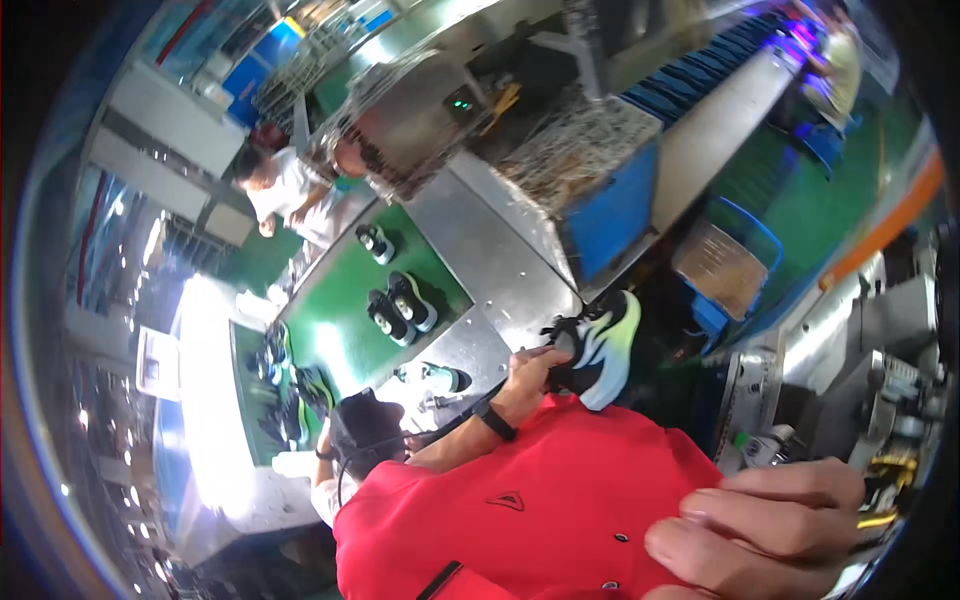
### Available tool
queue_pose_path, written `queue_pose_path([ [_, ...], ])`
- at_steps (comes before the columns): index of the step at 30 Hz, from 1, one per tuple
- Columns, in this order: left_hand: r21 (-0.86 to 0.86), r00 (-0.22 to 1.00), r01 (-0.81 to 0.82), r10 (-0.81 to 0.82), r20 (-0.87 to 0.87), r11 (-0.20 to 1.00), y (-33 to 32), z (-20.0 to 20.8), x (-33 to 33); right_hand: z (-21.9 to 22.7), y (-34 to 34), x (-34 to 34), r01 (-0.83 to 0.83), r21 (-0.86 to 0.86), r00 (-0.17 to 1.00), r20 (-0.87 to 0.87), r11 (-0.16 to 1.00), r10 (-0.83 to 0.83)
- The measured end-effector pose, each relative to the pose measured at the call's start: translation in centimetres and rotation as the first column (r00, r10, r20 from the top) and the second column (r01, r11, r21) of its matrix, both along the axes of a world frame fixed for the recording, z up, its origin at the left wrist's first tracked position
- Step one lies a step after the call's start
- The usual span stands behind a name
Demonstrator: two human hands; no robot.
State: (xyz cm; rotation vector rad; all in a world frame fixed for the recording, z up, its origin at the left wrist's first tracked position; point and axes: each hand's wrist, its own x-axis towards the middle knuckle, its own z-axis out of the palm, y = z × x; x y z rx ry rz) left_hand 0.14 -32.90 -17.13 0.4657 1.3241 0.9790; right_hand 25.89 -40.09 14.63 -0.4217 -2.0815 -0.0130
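My left hand [538, 368], with a black band on its wrist, grips a sneaker [578, 348] by its dark upper. The shoe is tipped on its side, and its thick sole fades from yellow-green to pale blue. Close to the camera at the lower right, my right hand [765, 530] has its fingers bent and pressed together in front of my red shirt [560, 480]. Its palm side is hidden, so I cannot make out what it holds, if anything. A pale sneaker [432, 378] lies on the metal surface left of my left hand.
A green work surface [340, 290] carries several dark sneakers [402, 307]. A person in a dark cap [365, 425] is close on my left; another in white [300, 200] stands across. A blue-sided machine [615, 220], a chair [722, 268] and a bottle [765, 443] are on the right.
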Motion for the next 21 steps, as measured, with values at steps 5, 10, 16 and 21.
queue_pose_path([
  [5, -0.067, 0.923, -0.381, 0.375, -0.092, 0.922, 0.7, -3.1, -11.2, -2.5, 9.6, -11.6, -0.185, 0.138, 0.983, 0.038, 0.973, 0.181],
  [10, -0.009, 0.785, -0.616, 0.612, -0.100, 0.788, 8.4, -8.2, -20.8, -7.8, 24.1, -14.0, 0.223, -0.259, 0.970, 0.150, 0.940, -0.189],
  [16, 0.092, 0.645, -0.727, 0.722, -0.251, 0.681, 22.7, -11.8, -35.3, -22.7, 43.7, -0.1, 0.855, -0.236, 0.508, 0.565, 0.462, -0.650],
  [21, 0.478, 0.393, -0.612, 0.766, -0.508, 0.631, 32.3, -18.0, -51.9, -24.0, 48.9, -3.1, 0.906, -0.194, 0.410, 0.618, 0.375, -0.671],
])
